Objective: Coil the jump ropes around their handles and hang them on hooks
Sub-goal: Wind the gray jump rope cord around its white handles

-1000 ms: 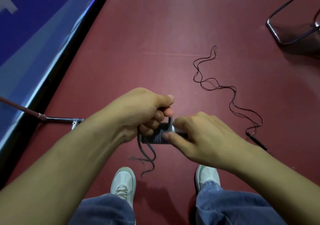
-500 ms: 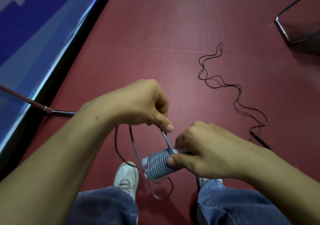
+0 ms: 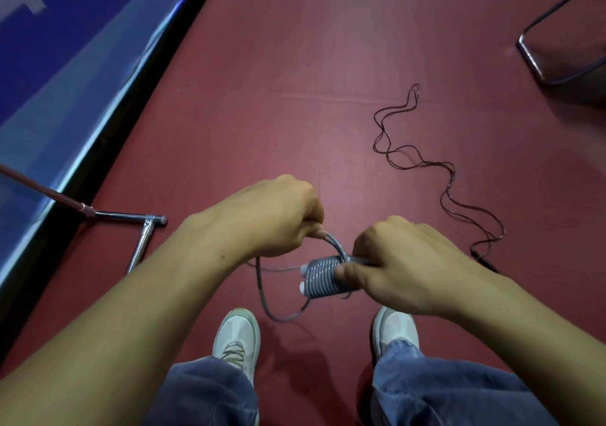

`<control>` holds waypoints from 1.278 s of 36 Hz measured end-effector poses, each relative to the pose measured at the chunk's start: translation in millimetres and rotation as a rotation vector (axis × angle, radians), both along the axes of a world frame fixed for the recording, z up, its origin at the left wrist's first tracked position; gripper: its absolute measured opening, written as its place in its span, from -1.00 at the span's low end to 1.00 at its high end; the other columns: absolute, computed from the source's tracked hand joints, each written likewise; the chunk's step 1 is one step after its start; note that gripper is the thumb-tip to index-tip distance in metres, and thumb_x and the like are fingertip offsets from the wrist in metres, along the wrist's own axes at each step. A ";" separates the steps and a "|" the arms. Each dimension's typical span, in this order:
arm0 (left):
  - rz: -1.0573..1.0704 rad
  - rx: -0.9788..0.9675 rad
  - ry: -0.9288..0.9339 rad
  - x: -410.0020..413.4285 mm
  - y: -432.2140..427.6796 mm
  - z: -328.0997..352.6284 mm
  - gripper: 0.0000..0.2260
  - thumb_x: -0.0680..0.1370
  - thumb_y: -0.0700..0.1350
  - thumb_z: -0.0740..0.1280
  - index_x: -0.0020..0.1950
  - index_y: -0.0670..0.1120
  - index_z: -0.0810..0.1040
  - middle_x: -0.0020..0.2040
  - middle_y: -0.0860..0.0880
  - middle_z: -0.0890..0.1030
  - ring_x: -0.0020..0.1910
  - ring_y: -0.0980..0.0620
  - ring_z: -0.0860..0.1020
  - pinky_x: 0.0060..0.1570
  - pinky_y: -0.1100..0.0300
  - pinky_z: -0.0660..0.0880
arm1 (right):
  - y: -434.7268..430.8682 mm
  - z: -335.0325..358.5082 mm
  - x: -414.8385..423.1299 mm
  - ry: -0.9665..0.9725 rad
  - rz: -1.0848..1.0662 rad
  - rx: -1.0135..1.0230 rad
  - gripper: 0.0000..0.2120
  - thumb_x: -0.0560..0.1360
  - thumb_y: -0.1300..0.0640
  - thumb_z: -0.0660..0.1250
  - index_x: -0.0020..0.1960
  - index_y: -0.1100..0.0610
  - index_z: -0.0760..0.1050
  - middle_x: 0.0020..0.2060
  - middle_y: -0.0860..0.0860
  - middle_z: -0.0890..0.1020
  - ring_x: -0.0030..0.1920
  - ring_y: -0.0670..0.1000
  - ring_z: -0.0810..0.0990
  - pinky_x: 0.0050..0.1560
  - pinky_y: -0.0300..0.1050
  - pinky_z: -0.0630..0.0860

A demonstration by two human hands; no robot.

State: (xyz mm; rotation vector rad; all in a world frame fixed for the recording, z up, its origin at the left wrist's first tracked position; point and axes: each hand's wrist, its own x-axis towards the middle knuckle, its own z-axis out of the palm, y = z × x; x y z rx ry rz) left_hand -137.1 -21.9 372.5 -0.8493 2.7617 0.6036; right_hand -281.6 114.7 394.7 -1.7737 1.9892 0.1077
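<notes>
Inspector: Maroon floor (image 3: 295, 64), standing position. Report the nearest items first.

Operator: At the bottom are blue jeans (image 3: 210, 393). Ahead of them, the left shoe (image 3: 237, 337) and the right shoe (image 3: 396, 330), both pale, stand flat on the floor.

Inspector: Hand status?

Operator: The right hand (image 3: 403, 268) grips the two handles (image 3: 303, 268) side by side, fingers curled over them and thumb pressed on the coil. Only the handles' white ends show. The grey jump rope (image 3: 323, 276) is wound in tight turns around both handles and is held above the floor, between the shoes. The left hand (image 3: 272, 215) pinches the free length of that rope just beside the coil, fingers closed on it. A slack loop (image 3: 262, 294) hangs under the left hand and returns to the underside of the coil.

Inspector: Remaining items?

Operator: A metal bar frame (image 3: 141, 238) lies near the floor's left edge, beside a black border and a blue panel (image 3: 49, 64). The dark jump rope (image 3: 442, 179) lies uncoiled in wavy lines on the floor to the right, apart from the hands. Its dark handle (image 3: 485, 260) lies on the floor too. Farthest off, a metal chair frame (image 3: 557, 74) stands toward the floor's far right corner.
</notes>
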 end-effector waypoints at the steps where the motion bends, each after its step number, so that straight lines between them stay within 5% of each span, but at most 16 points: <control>1: 0.000 -0.004 -0.011 1.3 -0.8 -1.0 -0.86 0.59 0.08 0.36 -0.05 0.05 0.65 -0.22 0.01 0.61 -0.16 -0.15 0.59 -0.12 -0.04 0.56 | 0.0 -0.3 -3.3 -0.052 -0.036 -0.008 -0.48 0.52 -0.28 0.32 -0.29 0.16 0.44 -0.44 0.01 0.43 -0.44 0.09 0.33 -0.44 -0.09 0.24; 5: 0.003 -0.220 -0.021 -0.2 4.6 -1.6 -0.86 0.65 0.10 0.27 0.07 0.15 0.62 0.07 0.16 0.49 0.18 -0.06 0.33 0.13 -0.04 0.22 | -3.7 -3.8 -15.0 -0.354 -0.178 -0.053 -0.50 0.50 -0.17 0.42 -0.30 0.26 0.45 -0.50 0.00 0.30 -0.44 0.02 0.22 -0.40 -0.01 0.22; 8: 0.023 -0.200 0.139 -3.0 5.7 -2.9 -0.83 0.60 0.15 0.34 0.12 0.20 0.67 0.20 0.16 0.45 0.28 -0.09 0.26 0.23 -0.03 0.20 | -5.5 -3.0 -15.3 -0.567 -0.228 -0.016 -0.56 0.51 -0.07 0.46 -0.30 0.28 0.52 -0.51 0.01 0.36 -0.46 0.02 0.27 -0.38 -0.04 0.23; 13: 0.136 0.389 0.517 0.1 3.2 6.7 -0.79 0.53 -0.18 0.48 0.13 0.06 0.70 0.12 0.13 0.69 0.21 0.17 0.58 0.35 0.05 0.45 | -2.7 0.4 -17.2 -0.915 -0.270 -0.019 -0.57 0.44 -0.04 0.46 -0.44 0.18 0.41 -0.56 0.03 0.35 -0.50 0.01 0.24 -0.45 -0.17 0.17; 17: 0.233 0.912 0.714 7.3 4.8 16.8 -0.82 0.60 -0.34 0.31 0.02 -0.14 0.67 0.16 -0.08 0.71 0.27 -0.02 0.62 0.35 0.03 0.49 | -1.5 5.0 -22.3 -1.093 -0.299 -0.069 -0.58 0.45 0.01 0.40 -0.40 0.28 0.41 -0.52 0.15 0.35 -0.52 0.00 0.25 -0.50 -0.24 0.15; 20: 0.255 1.294 0.809 8.6 6.1 17.6 -0.71 0.59 -0.11 0.22 0.08 -0.25 0.67 0.22 -0.27 0.65 0.30 -0.20 0.58 0.42 -0.11 0.41 | -1.5 8.1 -24.0 -1.226 -0.316 -0.084 -0.67 0.44 0.01 0.42 -0.44 0.10 0.46 -0.53 0.09 0.38 -0.54 -0.03 0.23 -0.48 -0.23 0.08; 24: 0.297 1.641 0.893 3.2 15.6 12.0 -0.33 0.54 0.23 0.16 0.23 -0.38 0.54 0.19 -0.35 0.58 0.18 -0.28 0.55 0.34 -0.17 0.37 | -2.6 9.3 -28.2 -1.387 -0.392 -0.119 -0.65 0.43 0.00 0.41 -0.33 0.27 0.50 -0.47 0.15 0.43 -0.58 -0.06 0.21 -0.48 -0.28 0.05; 27: 0.272 1.670 0.920 -6.0 27.6 8.3 -0.12 0.47 0.46 0.16 0.31 -0.34 0.50 0.22 -0.34 0.51 0.21 -0.31 0.44 0.44 -0.28 0.25 | -2.8 9.4 -31.5 -1.451 -0.531 -0.150 -0.64 0.49 -0.05 0.37 -0.19 0.27 0.66 -0.51 0.10 0.33 -0.58 -0.09 0.17 -0.49 -0.28 0.00; 29: 0.279 1.659 0.935 -11.5 34.8 8.8 -0.09 0.39 0.53 0.24 0.30 -0.28 0.53 0.17 -0.30 0.50 0.09 -0.27 0.40 0.22 -0.17 0.37 | -3.5 10.0 -31.6 -1.479 -0.620 -0.171 -0.61 0.51 -0.12 0.36 -0.29 0.17 0.63 -0.56 0.07 0.32 -0.60 -0.11 0.14 -0.52 -0.30 -0.01; 31: 0.338 1.522 0.916 -16.3 40.0 10.9 -0.27 0.36 0.43 0.41 0.17 -0.19 0.61 0.00 -0.21 0.53 -0.13 -0.11 0.40 -0.09 0.04 0.33 | -4.8 10.7 -30.5 -1.459 -0.673 -0.205 -0.57 0.46 -0.16 0.31 -0.28 0.21 0.56 -0.57 0.05 0.32 -0.61 -0.10 0.13 -0.53 -0.33 0.02; 35: 0.388 0.931 0.800 -21.0 46.9 7.3 -0.87 0.59 -0.07 0.43 -0.03 -0.14 0.63 -0.23 0.00 0.60 -0.29 0.08 0.44 -0.27 0.20 0.41 | -5.2 8.3 -26.7 -1.215 -0.587 -0.319 -0.50 0.56 -0.18 0.31 -0.40 0.14 0.52 -0.55 0.09 0.40 -0.59 -0.02 0.23 -0.52 -0.26 0.14; 40: 0.570 0.870 0.802 -26.2 58.9 6.8 -0.84 0.63 -0.19 0.35 -0.11 -0.23 0.61 -0.34 -0.04 0.61 -0.42 0.08 0.43 -0.37 0.21 0.38 | -6.6 5.8 -24.6 -0.801 -0.578 -0.413 -0.50 0.64 -0.14 0.21 -0.31 0.19 0.49 -0.57 0.02 0.52 -0.60 -0.09 0.38 -0.56 -0.26 0.28; 46: 0.666 0.903 0.798 -26.6 61.5 7.7 -0.84 0.63 -0.21 0.33 -0.05 -0.28 0.64 -0.36 -0.09 0.59 -0.47 0.10 0.39 -0.45 0.25 0.32 | -7.4 4.2 -22.8 -0.661 -0.530 -0.475 -0.55 0.65 -0.10 0.20 -0.35 0.09 0.44 -0.54 -0.01 0.53 -0.55 -0.14 0.38 -0.52 -0.30 0.29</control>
